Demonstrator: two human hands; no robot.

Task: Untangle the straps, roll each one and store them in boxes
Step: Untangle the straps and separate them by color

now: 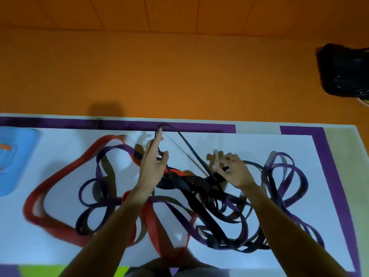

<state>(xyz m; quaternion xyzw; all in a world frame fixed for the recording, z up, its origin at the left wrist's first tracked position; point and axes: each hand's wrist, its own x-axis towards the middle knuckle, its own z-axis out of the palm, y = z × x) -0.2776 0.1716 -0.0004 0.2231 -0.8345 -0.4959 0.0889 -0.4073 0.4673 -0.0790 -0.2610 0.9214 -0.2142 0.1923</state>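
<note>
The tangle of straps [199, 188] lies heaped in the middle of the white mat [219, 144], a red strap [60, 170] looping out to its left. The left hand [152, 164] holds a purple strap [187, 144] hooked over its raised fingertips, drawn up taut from the knot; the right hand [233, 170] pinches a black strap [219, 176] just above the heap. A blue container [14, 156] sits at the mat's left edge; a black bag [343, 70] rests well apart on the orange floor [159, 76].

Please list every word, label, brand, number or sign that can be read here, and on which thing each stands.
None can be read.
The orange mark on the blue object is blurred and cut by the picture's edge; it cannot be read as text.
The straps, mat and black bag show no writing.
</note>
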